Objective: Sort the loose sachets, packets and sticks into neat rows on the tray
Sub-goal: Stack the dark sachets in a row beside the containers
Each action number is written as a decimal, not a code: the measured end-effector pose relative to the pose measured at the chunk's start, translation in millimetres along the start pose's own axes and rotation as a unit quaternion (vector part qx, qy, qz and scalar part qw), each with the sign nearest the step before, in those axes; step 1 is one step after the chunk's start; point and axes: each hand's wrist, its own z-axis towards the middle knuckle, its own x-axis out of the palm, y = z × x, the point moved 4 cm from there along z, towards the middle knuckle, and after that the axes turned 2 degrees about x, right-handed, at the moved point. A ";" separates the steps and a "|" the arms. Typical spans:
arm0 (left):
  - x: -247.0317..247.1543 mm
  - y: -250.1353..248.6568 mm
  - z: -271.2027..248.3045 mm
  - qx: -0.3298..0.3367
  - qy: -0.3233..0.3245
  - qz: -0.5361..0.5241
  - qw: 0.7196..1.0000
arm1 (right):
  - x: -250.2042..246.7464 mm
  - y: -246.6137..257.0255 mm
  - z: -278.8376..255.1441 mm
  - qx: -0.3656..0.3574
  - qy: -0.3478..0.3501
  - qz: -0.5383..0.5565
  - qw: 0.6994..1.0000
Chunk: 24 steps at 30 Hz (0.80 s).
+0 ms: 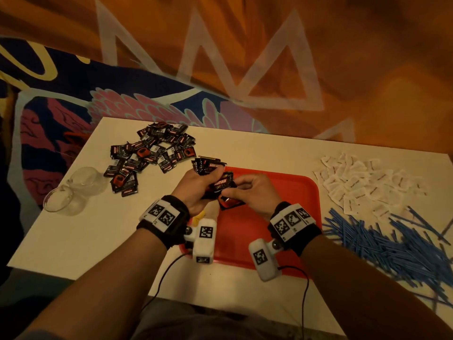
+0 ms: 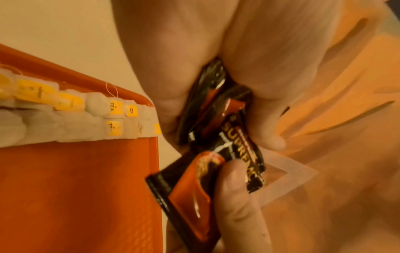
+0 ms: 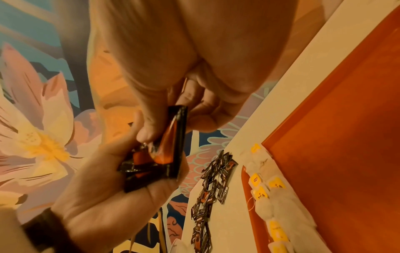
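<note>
Tabletop [image 1: 81,231]: white, rectangular, matte.

Glass cups [image 1: 73,190]: two, clear, lying on their sides near the left edge of the tabletop, touching each other.

Patterned fabric [image 1: 103,101]: dark blue ground with pink feather-like shapes outlined in pale teal, lying beyond the far left of the tabletop.

Orange fabric [image 1: 367,57]: printed with pale zigzag triangle outlines, filling the upper background.

Flower print [image 3: 43,137]: large pale pink bloom with yellow centre, seen from the right wrist view.

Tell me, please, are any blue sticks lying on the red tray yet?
No, the blue sticks lie heaped on the table right of the red tray.
</note>
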 end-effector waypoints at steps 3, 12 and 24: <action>-8.8 5.4 2.5 -0.008 0.011 0.005 1.000 | 0.8 -7.5 5.2 0.010 0.019 0.015 1.000; -42.6 17.6 46.3 -0.107 -0.064 0.000 0.992 | 7.5 -28.1 42.0 0.041 0.023 -0.055 0.997; -109.1 22.5 88.0 -0.177 -0.094 -0.071 0.977 | -19.2 -104.6 143.4 0.255 -0.167 -0.195 0.932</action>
